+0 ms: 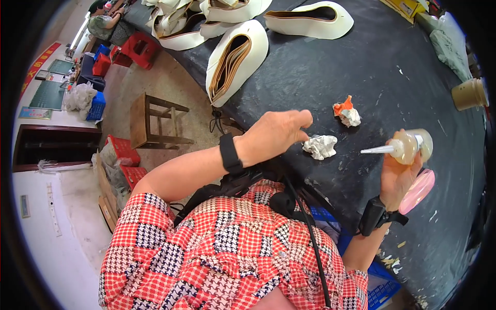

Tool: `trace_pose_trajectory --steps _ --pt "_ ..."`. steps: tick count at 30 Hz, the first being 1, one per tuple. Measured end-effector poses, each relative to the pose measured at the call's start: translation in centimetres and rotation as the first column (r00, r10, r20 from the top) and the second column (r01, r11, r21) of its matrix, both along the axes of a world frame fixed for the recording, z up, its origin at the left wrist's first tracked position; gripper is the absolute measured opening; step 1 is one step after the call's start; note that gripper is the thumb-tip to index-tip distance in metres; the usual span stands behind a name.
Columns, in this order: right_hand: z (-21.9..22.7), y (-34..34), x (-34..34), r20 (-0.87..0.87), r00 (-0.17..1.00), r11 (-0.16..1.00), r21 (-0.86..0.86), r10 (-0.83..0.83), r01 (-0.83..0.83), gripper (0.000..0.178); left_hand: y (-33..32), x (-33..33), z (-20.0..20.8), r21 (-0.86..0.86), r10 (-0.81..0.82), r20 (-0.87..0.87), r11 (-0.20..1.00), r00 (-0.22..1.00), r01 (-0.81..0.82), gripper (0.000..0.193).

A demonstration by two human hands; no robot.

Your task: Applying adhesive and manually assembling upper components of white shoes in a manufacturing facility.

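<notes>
My right hand grips a clear squeeze bottle holding pale yellowish liquid, its white nozzle pointing left. Beside that wrist is a pink oval disc; whether it rests on the table is hard to see. My left hand hovers near the table's edge, thumb and forefinger apart with nothing visible between them; its other fingers are curled and partly hidden. Just right of its fingertips lies a crumpled white paper wad. A second wad, orange and white, sits farther back on the dark table.
White curved shoe-upper pieces with brown edges lie grouped at the far side, one apart. A tan cup and a plastic bag stand at the right. A wooden stool and red crates are on the floor left.
</notes>
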State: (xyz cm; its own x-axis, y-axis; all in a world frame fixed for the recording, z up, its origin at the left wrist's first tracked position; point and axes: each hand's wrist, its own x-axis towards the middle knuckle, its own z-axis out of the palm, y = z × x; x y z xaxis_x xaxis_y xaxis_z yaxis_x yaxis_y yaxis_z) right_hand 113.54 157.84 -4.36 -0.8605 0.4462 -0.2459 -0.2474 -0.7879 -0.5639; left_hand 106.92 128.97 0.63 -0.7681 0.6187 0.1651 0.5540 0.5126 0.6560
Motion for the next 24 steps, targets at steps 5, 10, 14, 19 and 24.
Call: trace_pose_trajectory --steps 5,10,14,19,24 --pt "1.4 1.4 1.6 -0.037 0.996 0.987 0.142 -0.076 0.08 0.057 1.4 -0.9 -3.1 0.062 -0.096 0.043 0.994 0.994 0.093 0.017" --pt "0.1 3.1 4.0 -0.046 0.991 0.978 0.157 -0.129 0.135 0.058 2.5 -1.3 -3.6 -0.061 0.084 0.031 0.995 0.996 -0.082 0.014" --pt "-0.2 4.1 6.5 -0.011 0.984 0.983 0.049 -0.175 0.176 0.06 1.8 -1.5 -4.0 0.008 0.098 -0.051 0.995 0.994 -0.098 0.015" --pt "-0.3 4.7 8.3 -0.063 0.982 0.98 0.074 -0.18 0.185 0.064 0.3 -1.2 -2.9 -0.034 0.191 0.272 0.981 0.943 -0.189 0.01" --pt "-1.0 5.0 9.1 -0.045 0.981 0.976 0.095 -0.191 0.195 0.065 -2.9 -1.3 -2.5 -0.172 0.28 0.515 0.96 0.811 -0.222 0.017"
